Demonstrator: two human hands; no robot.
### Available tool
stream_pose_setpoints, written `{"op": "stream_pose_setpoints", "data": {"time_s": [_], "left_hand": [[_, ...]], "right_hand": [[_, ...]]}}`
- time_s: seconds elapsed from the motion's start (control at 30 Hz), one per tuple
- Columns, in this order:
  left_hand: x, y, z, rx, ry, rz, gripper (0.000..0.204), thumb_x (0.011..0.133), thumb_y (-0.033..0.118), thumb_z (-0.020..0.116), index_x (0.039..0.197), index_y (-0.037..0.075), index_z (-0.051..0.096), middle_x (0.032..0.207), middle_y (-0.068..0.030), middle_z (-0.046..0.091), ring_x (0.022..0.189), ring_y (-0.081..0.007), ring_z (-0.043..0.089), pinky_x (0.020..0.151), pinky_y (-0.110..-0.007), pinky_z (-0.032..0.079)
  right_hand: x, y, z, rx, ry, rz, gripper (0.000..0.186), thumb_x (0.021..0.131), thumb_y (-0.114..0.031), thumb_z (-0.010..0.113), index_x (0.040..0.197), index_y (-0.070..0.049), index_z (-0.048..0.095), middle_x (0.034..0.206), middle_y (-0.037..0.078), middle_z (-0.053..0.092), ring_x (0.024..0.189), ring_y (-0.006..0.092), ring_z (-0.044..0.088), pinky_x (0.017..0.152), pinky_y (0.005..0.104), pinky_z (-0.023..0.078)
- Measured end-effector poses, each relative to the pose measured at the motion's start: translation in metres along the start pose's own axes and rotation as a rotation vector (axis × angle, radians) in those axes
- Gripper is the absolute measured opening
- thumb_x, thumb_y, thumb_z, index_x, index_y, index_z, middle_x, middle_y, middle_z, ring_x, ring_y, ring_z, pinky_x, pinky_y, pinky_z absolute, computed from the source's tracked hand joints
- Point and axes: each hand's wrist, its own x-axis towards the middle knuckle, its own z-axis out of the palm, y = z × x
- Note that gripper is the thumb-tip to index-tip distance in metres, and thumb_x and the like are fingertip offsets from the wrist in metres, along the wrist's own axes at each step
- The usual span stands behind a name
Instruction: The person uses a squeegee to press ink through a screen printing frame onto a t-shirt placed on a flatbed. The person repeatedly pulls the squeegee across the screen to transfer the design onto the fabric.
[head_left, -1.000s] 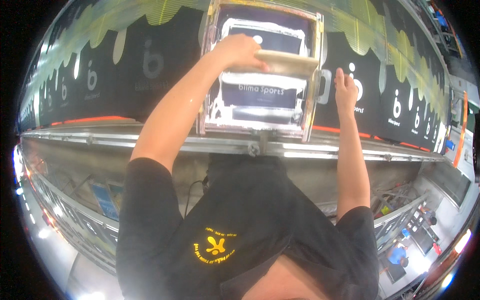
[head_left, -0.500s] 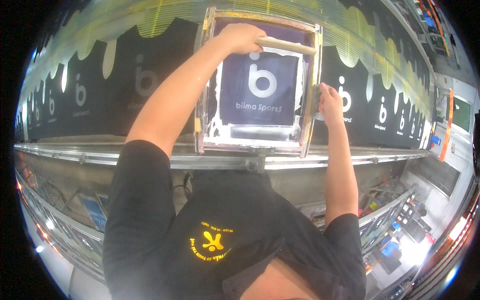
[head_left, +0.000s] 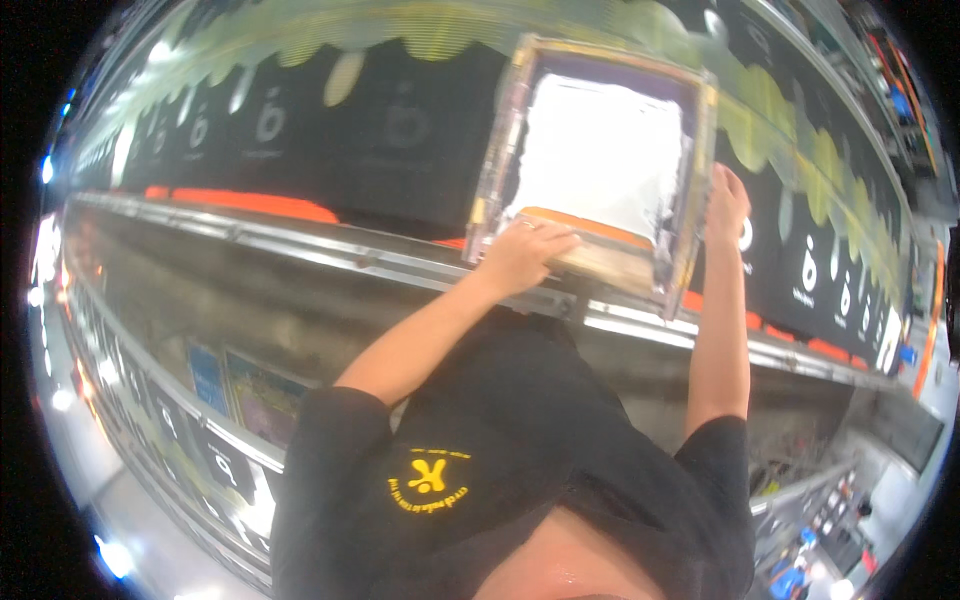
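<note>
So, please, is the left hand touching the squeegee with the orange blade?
Touching. The head view shows the left hand closed over the left end of the squeegee, its fingers lying on the wood without a gap.

Before the person's torso [head_left: 490, 420], beyond a rail [head_left: 640, 322], a printing frame [head_left: 703, 150] sits between cloth panels lying to its left [head_left: 410, 160] and right [head_left: 800, 265]. Inside the frame's near end lies a squeegee [head_left: 608, 260], the left hand [head_left: 525, 254] on its left end. The right hand [head_left: 727, 205] is at the frame's right edge, contact unclear.
</note>
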Motion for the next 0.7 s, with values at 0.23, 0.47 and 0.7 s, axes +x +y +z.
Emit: {"op": "stream_pose_setpoints", "data": {"time_s": [0.23,0.47,0.7], "left_hand": [[-0.043,-0.065,-0.100,0.037,-0.214,-0.262,0.056,0.077,0.012,0.079,0.132,0.007,0.070,0.132,-0.0114,0.073,0.124,-0.0313,0.067,0.108,-0.044,0.051],[-0.113,-0.185,-0.195,0.090,-0.245,-0.288,0.042,0.079,0.012,0.076,0.120,0.006,0.076,0.125,-0.0108,0.076,0.121,-0.0309,0.067,0.102,-0.043,0.054],[-0.121,-0.236,-0.239,0.088,-0.392,-0.207,0.039,0.082,0.012,0.075,0.121,0.012,0.075,0.114,-0.0071,0.078,0.101,-0.0313,0.074,0.085,-0.045,0.059]], "right_hand": [[-0.086,-0.012,0.113,0.217,-0.051,0.018,0.025,0.103,-0.023,0.075,0.119,-0.005,0.074,0.081,-0.006,0.065,0.066,0.0024,0.053,0.058,0.0231,0.042],[-0.184,-0.019,0.270,0.266,-0.099,0.113,0.022,0.105,-0.019,0.071,0.123,-0.006,0.070,0.078,-0.006,0.062,0.063,0.0008,0.049,0.053,0.0216,0.035],[-0.202,-0.013,0.308,-0.126,-0.026,0.049,0.030,0.099,-0.024,0.076,0.124,-0.008,0.071,0.100,0.004,0.071,0.088,0.0114,0.064,0.081,0.0317,0.053]]}}
